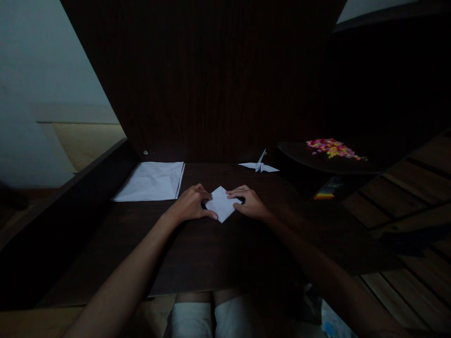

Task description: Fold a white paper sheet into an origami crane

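Note:
A small white sheet of folded paper (pixel 221 204), diamond-shaped, lies on the dark wooden desk (pixel 197 256) in front of me. My left hand (pixel 192 204) holds its left corner, thumb near the bottom point and fingers curled at the upper left edge. On the opposite side, my right hand (pixel 250 202) grips the right corner between thumb and fingers. Beyond my right hand stands a folded white paper crane (pixel 260 167) with its wings spread. Farther left is a stack of white paper sheets (pixel 151 182), the top one creased.
A dark upright panel (pixel 211 80) closes off the back of the desk, and a low side board (pixel 66 192) edges the left. At right, a raised shelf (pixel 299 158) carries a heap of small colourful pieces (pixel 333 148). Below it sits something yellow and orange (pixel 324 195).

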`<state>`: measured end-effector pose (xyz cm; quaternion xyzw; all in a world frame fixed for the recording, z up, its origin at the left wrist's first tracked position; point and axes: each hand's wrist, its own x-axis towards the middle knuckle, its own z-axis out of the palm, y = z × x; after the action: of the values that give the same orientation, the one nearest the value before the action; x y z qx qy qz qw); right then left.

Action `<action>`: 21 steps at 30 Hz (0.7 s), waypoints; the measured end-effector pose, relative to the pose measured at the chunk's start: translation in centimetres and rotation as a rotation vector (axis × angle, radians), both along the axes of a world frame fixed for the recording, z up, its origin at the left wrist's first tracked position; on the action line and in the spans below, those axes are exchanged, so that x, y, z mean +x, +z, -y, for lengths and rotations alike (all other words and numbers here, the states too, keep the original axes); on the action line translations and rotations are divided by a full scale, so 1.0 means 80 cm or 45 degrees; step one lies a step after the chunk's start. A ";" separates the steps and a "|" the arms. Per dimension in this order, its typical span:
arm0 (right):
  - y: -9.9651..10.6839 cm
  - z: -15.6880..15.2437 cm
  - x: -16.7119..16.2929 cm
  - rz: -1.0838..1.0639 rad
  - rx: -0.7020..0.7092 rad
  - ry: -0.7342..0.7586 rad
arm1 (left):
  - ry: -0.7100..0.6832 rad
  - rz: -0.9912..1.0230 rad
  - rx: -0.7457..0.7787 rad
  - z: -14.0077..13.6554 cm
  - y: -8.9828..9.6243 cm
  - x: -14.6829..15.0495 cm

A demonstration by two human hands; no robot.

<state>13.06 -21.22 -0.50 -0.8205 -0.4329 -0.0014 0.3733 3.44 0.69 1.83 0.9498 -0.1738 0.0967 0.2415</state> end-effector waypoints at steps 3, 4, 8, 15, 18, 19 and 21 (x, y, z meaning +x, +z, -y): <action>0.002 0.001 -0.001 0.001 -0.023 0.012 | 0.014 -0.021 -0.052 -0.002 0.001 0.000; 0.003 0.001 -0.001 0.001 -0.027 0.014 | 0.019 -0.031 -0.079 -0.003 0.001 0.000; 0.006 0.002 -0.003 -0.012 -0.049 0.013 | 0.040 -0.058 -0.191 -0.005 0.001 0.000; 0.008 0.002 -0.006 -0.018 -0.071 0.007 | 0.010 -0.028 -0.236 -0.005 0.004 -0.003; 0.009 0.002 -0.006 -0.020 -0.095 0.000 | 0.026 0.002 -0.119 -0.003 0.001 -0.002; 0.010 0.002 -0.006 -0.021 -0.104 -0.006 | 0.032 0.014 -0.075 -0.003 -0.001 -0.001; 0.010 0.002 -0.006 -0.020 -0.119 -0.008 | 0.046 0.041 -0.001 -0.002 -0.005 0.000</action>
<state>12.59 -21.37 0.31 -0.8384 -0.4267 0.0241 0.3381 3.47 0.82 1.42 0.9510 -0.1603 0.1165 0.2374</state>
